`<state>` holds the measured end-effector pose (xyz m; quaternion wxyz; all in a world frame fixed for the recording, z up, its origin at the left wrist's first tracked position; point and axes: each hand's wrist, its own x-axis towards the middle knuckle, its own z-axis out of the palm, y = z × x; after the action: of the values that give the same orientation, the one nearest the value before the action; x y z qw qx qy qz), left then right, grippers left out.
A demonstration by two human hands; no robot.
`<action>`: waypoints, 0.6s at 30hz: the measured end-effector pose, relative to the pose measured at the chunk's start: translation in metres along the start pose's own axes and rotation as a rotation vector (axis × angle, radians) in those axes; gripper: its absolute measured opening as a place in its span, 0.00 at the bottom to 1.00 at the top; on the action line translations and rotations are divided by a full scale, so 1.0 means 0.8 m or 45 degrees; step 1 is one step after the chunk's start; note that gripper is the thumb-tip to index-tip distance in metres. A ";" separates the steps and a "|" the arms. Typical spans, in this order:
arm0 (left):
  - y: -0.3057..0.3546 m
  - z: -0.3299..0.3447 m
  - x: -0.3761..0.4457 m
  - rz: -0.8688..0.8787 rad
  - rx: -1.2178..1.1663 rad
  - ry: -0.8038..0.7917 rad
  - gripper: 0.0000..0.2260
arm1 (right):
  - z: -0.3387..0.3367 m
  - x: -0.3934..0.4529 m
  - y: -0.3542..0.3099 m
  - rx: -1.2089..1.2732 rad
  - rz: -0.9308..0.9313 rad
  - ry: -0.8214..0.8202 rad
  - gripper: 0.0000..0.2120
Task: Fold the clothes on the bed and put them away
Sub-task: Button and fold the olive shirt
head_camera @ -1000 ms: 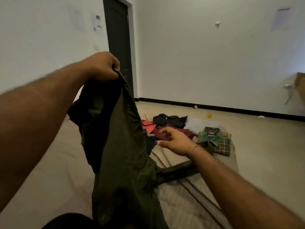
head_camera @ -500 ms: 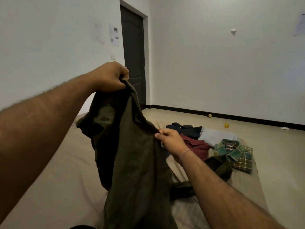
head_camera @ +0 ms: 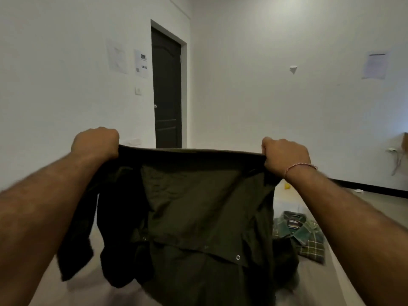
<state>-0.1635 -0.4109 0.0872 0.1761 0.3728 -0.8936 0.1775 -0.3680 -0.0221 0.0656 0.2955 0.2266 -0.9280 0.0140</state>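
Observation:
A dark olive-green shirt (head_camera: 194, 206) hangs spread out in front of me, its top edge pulled taut between my two fists. My left hand (head_camera: 96, 143) grips the left end of that edge and my right hand (head_camera: 283, 154) grips the right end, both raised above the beige bed (head_camera: 313, 281). The shirt's sleeves dangle at both sides, and metal snaps show on a flap low down. A folded green plaid shirt (head_camera: 302, 234) lies on the bed at the right. The held shirt hides the other clothes.
A dark closed door (head_camera: 167, 93) stands in the far left wall. White walls carry taped papers (head_camera: 375, 66). A small yellow object (head_camera: 286, 186) lies on the floor beyond the bed, and a cable (head_camera: 396, 157) hangs at the far right.
My right hand has taken hold of the shirt's edge and moved out to the right. The shirt went from hanging bunched under my left hand to being stretched wide. The view tilted upward.

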 end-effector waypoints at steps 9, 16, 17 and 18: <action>0.065 0.068 0.047 -0.347 -0.743 -0.600 0.17 | 0.086 0.016 0.030 1.440 0.956 -0.726 0.15; 0.158 -0.087 0.154 -0.227 -2.926 -0.250 0.13 | 0.021 0.143 0.028 2.713 0.919 0.330 0.17; 0.167 -0.123 0.171 -0.136 -3.119 -0.072 0.19 | -0.005 0.163 0.032 2.786 0.820 0.516 0.16; 0.172 -0.155 0.187 0.015 -3.262 0.058 0.27 | -0.030 0.179 0.037 2.814 0.714 0.622 0.14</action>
<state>-0.3402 -0.3551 0.2370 0.4220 -0.0693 -0.4237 -0.7985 -0.4714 -0.0510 0.1681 0.0945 0.1388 -0.3465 0.9229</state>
